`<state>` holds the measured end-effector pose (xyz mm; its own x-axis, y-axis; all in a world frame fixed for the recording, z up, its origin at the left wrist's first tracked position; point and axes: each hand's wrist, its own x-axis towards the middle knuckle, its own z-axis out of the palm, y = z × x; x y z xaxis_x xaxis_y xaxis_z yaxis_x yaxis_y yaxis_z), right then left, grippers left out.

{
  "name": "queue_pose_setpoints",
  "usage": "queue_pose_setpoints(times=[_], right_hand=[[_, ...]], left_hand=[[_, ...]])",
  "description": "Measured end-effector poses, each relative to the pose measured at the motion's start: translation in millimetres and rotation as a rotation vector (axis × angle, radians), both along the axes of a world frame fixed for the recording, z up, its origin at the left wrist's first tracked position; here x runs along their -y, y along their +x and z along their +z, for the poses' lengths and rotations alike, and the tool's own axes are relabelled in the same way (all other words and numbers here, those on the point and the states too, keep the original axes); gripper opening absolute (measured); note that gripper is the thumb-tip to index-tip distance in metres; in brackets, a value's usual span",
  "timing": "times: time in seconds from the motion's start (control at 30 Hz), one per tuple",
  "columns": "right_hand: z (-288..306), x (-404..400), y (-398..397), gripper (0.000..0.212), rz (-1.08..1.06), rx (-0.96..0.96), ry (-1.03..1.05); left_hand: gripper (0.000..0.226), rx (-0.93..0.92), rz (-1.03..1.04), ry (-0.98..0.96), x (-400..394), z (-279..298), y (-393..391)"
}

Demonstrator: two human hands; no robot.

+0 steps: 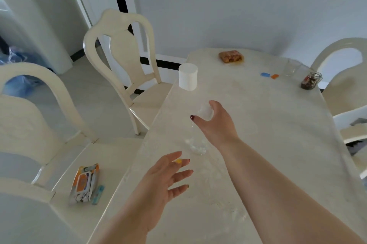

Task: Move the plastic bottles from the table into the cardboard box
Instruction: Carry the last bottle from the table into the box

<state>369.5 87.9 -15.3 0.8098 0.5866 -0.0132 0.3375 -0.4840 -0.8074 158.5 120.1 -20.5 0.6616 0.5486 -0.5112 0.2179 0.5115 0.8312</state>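
The long cream marble-look worktop [268, 144] fills the right half of the view, running away toward a pale wall. Two cream carved wooden chairs [123, 61] stand along its left edge, and on the nearer seat lies a flat orange and white wipes packet [84, 183].

Right in the middle of the worktop is the clear, nearly colourless plastic bottle [195, 144]. It stands roughly upright, its long axis tipped slightly, base on the surface toward the camera and white cap end up and away. It is so transparent that only glints at the base and faint edges show; whether anything is inside, I cannot tell.

The right hand [215, 124] is on top of it, grip wrapped around the cap end, thumb with dark red nail on the left side, fingers curled over the far side. The left hand [168, 176] hovers just below and left of the bottle's base, grip wide, fingers spread, touching nothing.

Farther back: a white paper roll [187, 76] stands at the left edge, a brown snack in wrapping [231, 56] sits near the far end, and a small glass jar with dark contents [310, 81] is at the right edge beside a clear drinking glass [292, 67].
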Motion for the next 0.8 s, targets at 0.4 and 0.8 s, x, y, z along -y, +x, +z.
queue_pose_setpoints(times=[0.4,0.8], right_hand=[[-17.3,0.0,-2.1,0.049,-0.049,0.091,0.006],[124.6,65.5,-54.1,0.052,0.000,0.438,0.220]], left_hand=[[0.027,-0.067,-0.006,-0.104,-12.3,-23.0,-4.9],[0.061,0.056,0.073,-0.420,0.9,-6.1,-6.0]])
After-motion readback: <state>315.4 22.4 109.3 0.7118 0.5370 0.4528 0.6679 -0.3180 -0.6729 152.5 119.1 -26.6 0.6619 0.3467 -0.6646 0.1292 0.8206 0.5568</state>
